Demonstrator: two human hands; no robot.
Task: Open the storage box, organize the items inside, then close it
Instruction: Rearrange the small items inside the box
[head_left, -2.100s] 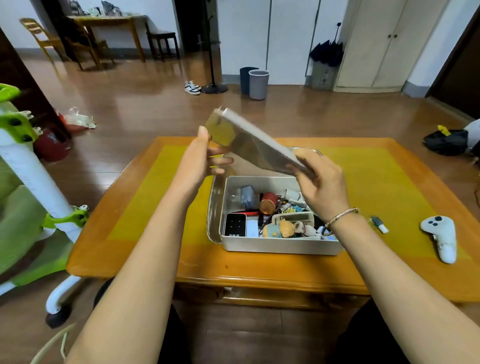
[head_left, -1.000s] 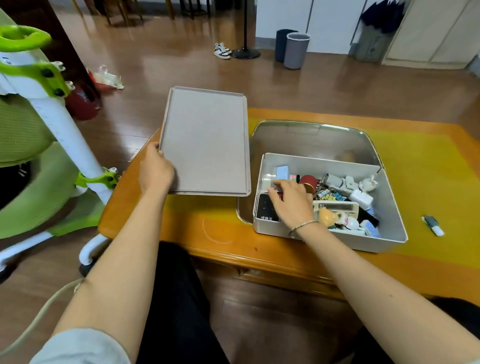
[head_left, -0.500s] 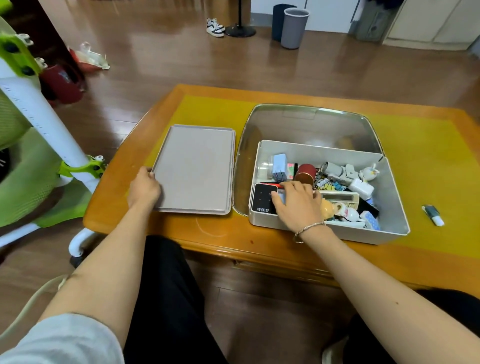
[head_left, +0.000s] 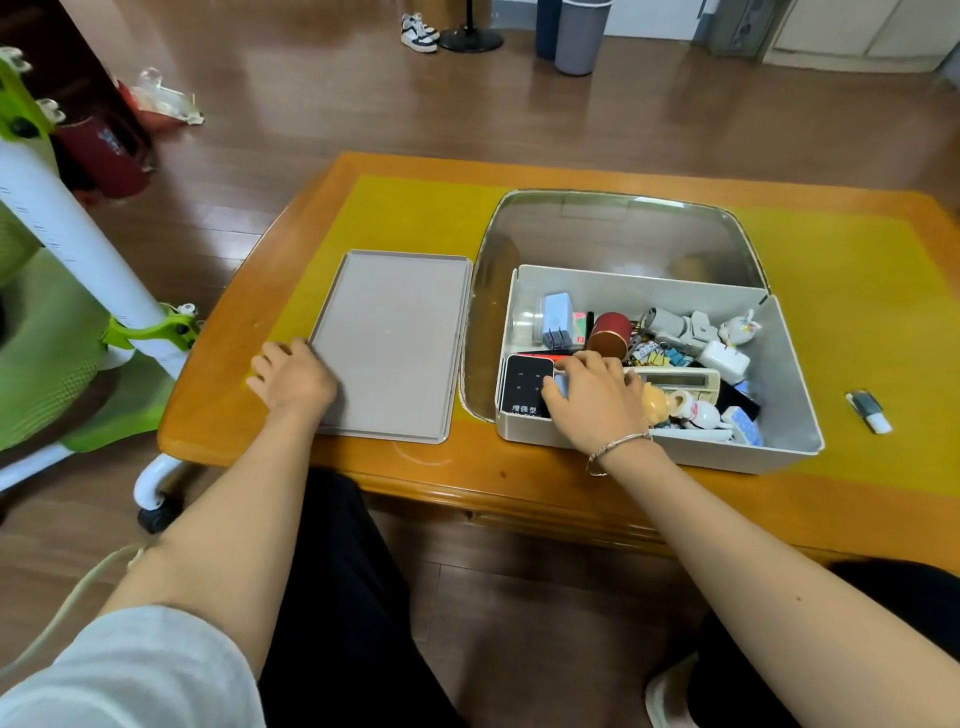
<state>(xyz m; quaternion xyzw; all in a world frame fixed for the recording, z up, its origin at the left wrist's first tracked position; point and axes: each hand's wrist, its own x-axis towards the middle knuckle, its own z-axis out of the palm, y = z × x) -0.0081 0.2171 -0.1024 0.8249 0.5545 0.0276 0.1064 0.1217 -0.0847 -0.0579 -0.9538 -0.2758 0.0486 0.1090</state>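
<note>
Glossy wood floor (head_left: 519, 114) — orange table (head_left: 519, 488)

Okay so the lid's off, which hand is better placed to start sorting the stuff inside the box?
The right hand: it is already inside the storage box, fingers resting on the items beside the black device. The left hand sits outside the box at the lid corner on the table.

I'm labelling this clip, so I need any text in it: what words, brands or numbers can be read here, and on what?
"增强型": white characters along the near edge of the black device in the storage box, beside the right hand.
White icons higher on that device: too small to read.
The calculator: its face shows no legible figures.
Print on the dark red bag on the floor: blurred, unreadable.
Nothing else legible.
</note>
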